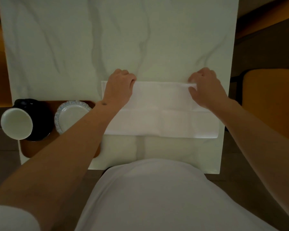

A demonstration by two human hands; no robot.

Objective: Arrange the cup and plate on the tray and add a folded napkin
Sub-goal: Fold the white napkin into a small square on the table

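Wooden tray (27, 150) at your near left is half hidden under your forearm; the cup (17, 123) and plate (72, 114) sit on it. White napkin (160, 112) lies on the bench (90, 47). Your left hand (119, 90) and right hand (206, 90) reach forward, fingers curled, pinching its far edge; fingertips are hidden.

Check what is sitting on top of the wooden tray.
On the tray stand a black cup with a white inside and a blue-rimmed plate. The left forearm covers the tray's right part, so anything there stays hidden.
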